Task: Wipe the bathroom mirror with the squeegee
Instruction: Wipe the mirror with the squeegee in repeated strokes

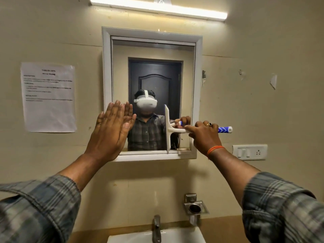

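Observation:
The white-framed bathroom mirror hangs on the beige wall straight ahead. My right hand grips the white squeegee by its blue-and-white handle. Its blade stands vertical against the glass in the lower right part of the mirror, reaching down to the bottom frame. My left hand is flat, fingers together and pointing up, pressed on the mirror's lower left edge and frame. The glass reflects a person wearing a white headset, a dark door and both hands.
A printed paper sheet is taped to the wall left of the mirror. A switch and socket plate sits at the right. Below are a metal holder, a tap and a white basin. A tube light glows above.

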